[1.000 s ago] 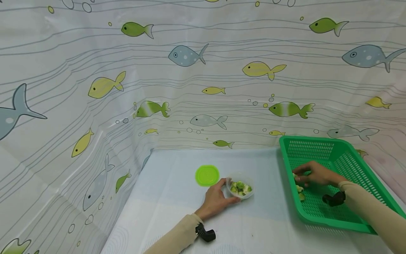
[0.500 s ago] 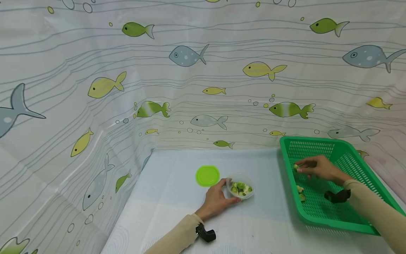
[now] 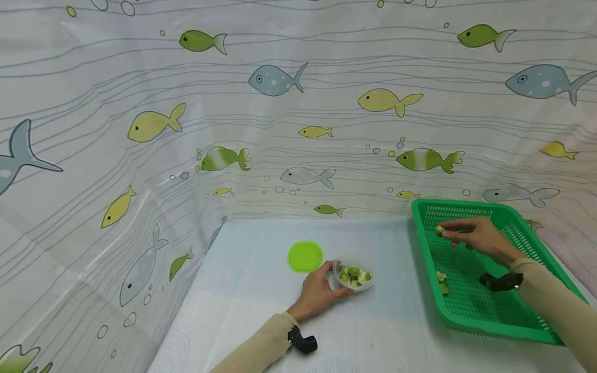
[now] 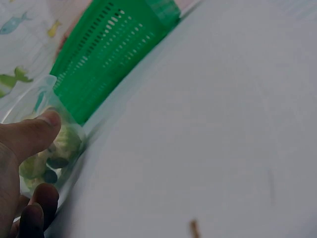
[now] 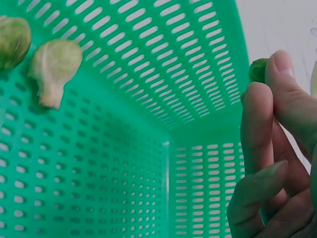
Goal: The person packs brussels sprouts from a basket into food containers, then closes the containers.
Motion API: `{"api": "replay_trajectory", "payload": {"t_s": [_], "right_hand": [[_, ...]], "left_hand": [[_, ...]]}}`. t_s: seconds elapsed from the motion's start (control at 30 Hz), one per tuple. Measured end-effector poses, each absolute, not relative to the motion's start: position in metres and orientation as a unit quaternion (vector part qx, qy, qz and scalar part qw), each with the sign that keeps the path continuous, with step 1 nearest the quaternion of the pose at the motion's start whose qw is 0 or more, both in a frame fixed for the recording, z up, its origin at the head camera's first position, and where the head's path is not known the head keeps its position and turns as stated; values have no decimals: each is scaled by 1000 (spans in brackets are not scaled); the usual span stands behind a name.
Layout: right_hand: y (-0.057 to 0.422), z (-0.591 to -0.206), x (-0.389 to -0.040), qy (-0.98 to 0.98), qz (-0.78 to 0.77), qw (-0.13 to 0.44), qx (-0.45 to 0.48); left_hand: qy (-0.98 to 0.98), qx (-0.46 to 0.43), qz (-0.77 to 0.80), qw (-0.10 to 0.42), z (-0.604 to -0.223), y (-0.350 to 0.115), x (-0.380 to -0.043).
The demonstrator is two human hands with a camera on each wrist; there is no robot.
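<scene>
In the head view, my left hand (image 3: 317,296) holds a small clear plastic container (image 3: 347,258) on the table, thumb on the near side and fingers on the far side. Several Brussels sprouts (image 3: 353,272) lie inside it. My right hand (image 3: 482,238) pinches one Brussels sprout (image 3: 439,231) between thumb and fingertips, raised near the left rim of a green plastic basket (image 3: 503,330). Its green tip (image 5: 257,70) peeks past the thumb in the right wrist view. Two more sprouts rest in the basket, a pale one (image 5: 55,64) and a greener one (image 5: 11,42).
A bright green lid (image 3: 305,257) lies flat on the white table covering (image 3: 261,269), behind and left of the container. The perforated basket stands at the right side of the table. A fish-print curtain (image 3: 298,155) rises behind and along the left.
My right hand has risen from the basket's left side with a sprout and moved toward the back. My left hand and the container have stayed put.
</scene>
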State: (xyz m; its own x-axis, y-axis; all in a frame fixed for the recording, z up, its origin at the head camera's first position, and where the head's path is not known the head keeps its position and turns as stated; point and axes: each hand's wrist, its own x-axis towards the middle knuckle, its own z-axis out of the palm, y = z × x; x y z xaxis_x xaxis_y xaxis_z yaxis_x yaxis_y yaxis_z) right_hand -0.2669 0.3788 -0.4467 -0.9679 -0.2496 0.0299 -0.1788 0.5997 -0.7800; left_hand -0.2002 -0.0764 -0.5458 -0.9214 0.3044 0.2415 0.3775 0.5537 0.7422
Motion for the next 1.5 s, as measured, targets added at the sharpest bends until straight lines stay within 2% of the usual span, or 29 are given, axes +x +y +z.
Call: {"api": "replay_trajectory", "payload": {"t_s": [0.37,0.67,1.07,1.3,1.5], "right_hand": [[356,-425,-267,883,-449,25,-135],[324,-408,-266,850,-501,41,-157],[266,-407,-260,807,-561,105,-152],[220,-419,-252,788,-577,155,-146],[190,-431,-244,795,-563,175,-142]], "left_hand": [[-880,-201,-426,51,-546,-77,-201],[-882,-200,-424,52,-546,-78,-201],[-878,-200,-433,44,-550,-80,-200],[-875,-202,-438,47,-549,-79,-200],[-873,-205,-441,48,-548,-78,-201]]}}
